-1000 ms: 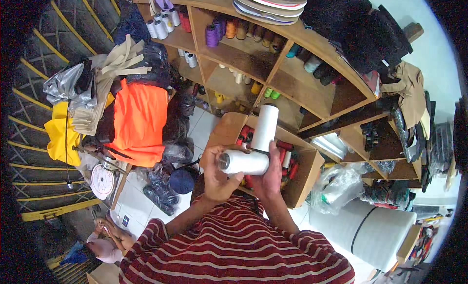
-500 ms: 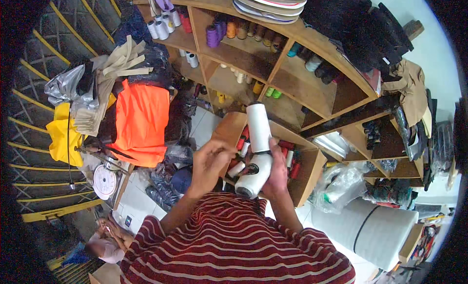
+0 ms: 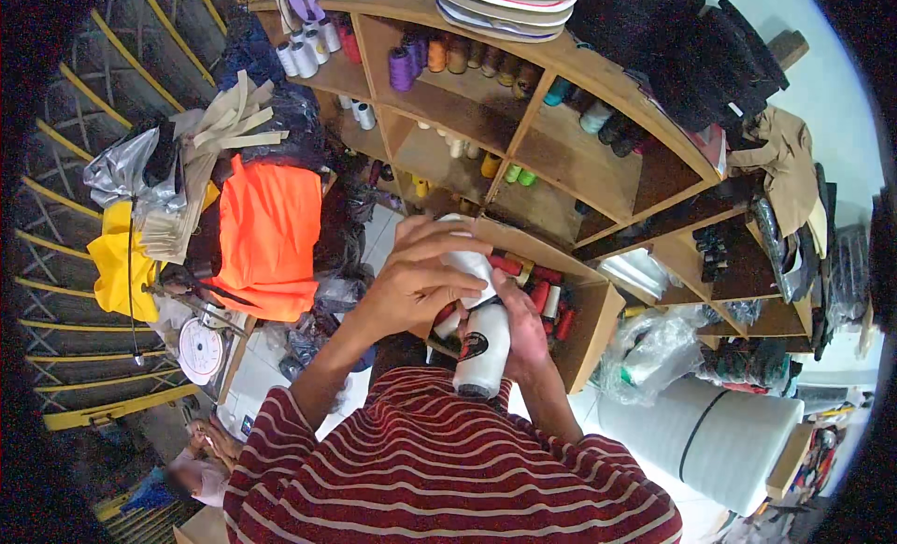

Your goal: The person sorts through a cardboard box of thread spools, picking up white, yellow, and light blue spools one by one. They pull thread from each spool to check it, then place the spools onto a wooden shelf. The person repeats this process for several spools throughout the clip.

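Observation:
Two white thread spools are held end to end over an open cardboard box point(image 3: 592, 343). My right hand point(image 3: 526, 327) is closed around them from the right, about where they meet. The lower spool point(image 3: 484, 352) tilts toward my striped shirt and shows a dark label and a dark base. Across the upper spool point(image 3: 470, 264) lie the bent fingers of my left hand point(image 3: 411, 280), gripping it from the left and hiding much of it. Red thread spools point(image 3: 540, 294) and a few in other colours lie in the box below.
Wooden shelves point(image 3: 467, 105) with thread spools in many colours stand beyond the box. An orange cloth point(image 3: 269, 240) lies on the left near a sewing machine. To the right are clear plastic bags point(image 3: 645, 357) and a large white roll point(image 3: 710, 441). Another person point(image 3: 201, 465) sits at lower left.
My left hand has moved right and up onto the upper spool, which it was apart from before. The spool pair has shifted slightly toward me, and the lower spool's label now shows more.

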`<action>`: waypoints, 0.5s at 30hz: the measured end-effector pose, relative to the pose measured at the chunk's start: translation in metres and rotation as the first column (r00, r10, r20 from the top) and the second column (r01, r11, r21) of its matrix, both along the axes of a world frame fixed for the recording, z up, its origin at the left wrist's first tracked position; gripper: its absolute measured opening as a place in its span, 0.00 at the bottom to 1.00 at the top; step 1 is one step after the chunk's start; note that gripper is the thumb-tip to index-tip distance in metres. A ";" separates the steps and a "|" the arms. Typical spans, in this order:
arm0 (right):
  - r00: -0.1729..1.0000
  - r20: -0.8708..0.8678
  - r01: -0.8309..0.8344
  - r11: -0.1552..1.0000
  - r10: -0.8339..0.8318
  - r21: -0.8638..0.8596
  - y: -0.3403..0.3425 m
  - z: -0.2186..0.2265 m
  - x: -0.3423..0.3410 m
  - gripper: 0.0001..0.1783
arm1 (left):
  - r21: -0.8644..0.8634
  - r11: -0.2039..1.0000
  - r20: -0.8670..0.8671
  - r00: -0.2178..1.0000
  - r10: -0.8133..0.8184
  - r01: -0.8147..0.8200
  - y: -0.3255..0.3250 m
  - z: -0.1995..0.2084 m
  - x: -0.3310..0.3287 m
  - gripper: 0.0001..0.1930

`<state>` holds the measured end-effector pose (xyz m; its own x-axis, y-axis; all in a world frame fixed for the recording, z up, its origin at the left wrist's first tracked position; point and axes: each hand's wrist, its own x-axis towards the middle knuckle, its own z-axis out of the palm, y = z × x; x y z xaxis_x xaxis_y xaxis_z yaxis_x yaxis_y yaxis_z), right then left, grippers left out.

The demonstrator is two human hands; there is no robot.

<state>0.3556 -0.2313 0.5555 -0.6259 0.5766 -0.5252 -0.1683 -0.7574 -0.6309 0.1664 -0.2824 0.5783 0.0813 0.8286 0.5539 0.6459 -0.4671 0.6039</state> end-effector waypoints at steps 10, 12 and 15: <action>0.997 -0.047 -0.054 0.999 0.053 -0.003 0.003 0.011 -0.002 0.22 | 0.102 0.957 0.208 0.947 0.245 -0.271 0.018 0.002 0.008 0.06; 0.999 -0.030 -0.029 0.999 0.028 -0.021 0.001 0.012 -0.003 0.22 | 0.086 0.934 0.310 0.901 0.305 -0.346 0.021 0.005 0.001 0.07; 0.998 -0.006 -0.055 0.998 0.055 0.018 0.001 0.017 -0.001 0.22 | 0.020 0.913 0.274 0.881 0.387 -0.407 0.018 0.000 -0.008 0.07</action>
<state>0.3543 -0.2307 0.5727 -0.6606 0.5501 -0.5108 -0.1307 -0.7543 -0.6433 0.1582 -0.2646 0.5781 -0.3999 0.7164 0.5718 0.6129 -0.2549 0.7480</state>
